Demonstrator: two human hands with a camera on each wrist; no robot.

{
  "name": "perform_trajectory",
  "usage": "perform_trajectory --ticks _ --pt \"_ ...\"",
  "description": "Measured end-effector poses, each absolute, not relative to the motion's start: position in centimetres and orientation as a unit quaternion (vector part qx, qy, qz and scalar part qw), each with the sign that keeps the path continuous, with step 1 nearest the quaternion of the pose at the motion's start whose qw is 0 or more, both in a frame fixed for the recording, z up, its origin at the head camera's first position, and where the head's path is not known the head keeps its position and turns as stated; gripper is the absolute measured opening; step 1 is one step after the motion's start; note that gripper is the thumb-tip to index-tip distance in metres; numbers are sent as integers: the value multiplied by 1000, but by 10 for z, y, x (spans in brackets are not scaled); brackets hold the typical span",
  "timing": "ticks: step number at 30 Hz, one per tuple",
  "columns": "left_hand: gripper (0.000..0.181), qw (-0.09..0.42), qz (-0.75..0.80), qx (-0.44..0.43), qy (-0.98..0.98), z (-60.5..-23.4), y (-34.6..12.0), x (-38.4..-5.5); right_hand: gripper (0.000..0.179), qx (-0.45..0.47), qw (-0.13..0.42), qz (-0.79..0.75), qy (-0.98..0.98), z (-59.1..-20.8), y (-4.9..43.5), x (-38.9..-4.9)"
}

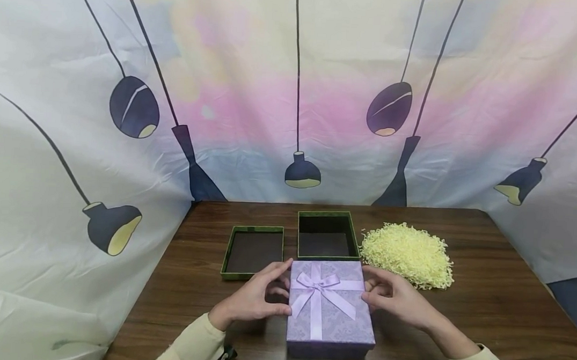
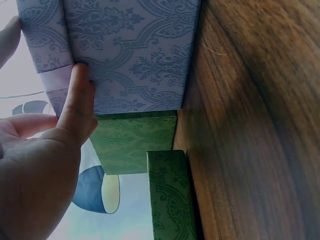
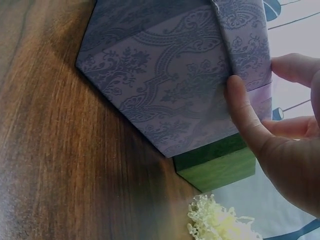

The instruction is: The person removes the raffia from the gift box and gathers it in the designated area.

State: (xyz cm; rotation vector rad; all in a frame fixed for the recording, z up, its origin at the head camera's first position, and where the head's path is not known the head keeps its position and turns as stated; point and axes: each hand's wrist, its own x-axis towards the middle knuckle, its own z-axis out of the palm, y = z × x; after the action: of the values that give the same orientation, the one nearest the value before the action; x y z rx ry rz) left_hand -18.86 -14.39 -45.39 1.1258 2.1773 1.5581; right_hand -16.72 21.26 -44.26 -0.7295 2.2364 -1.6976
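In front of the person stands a purple patterned gift box, its lid on top with a lilac ribbon bow. The left hand holds the lid's left side, thumb nearer the person and forefinger at the far corner. On the opposite side, the right hand grips the lid's edge with bent fingers. Both wrist views show fingertips at the lid's lower rim, beside the ribbon band, with the box wall below it. The box's inside is hidden.
Behind the gift box sits an open green box with a dark inside. Its upturned green-edged lid lies to the left. Pale yellow shredded paper is heaped at right on the wooden table. A dark object is near the left sleeve.
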Motion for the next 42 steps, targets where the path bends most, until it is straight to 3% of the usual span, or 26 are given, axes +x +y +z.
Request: perform_trajectory --ticks 42 --pt "97 63 526 386 755 -424 -146 -192 63 -270 61 -537 797 -407 212 -177"
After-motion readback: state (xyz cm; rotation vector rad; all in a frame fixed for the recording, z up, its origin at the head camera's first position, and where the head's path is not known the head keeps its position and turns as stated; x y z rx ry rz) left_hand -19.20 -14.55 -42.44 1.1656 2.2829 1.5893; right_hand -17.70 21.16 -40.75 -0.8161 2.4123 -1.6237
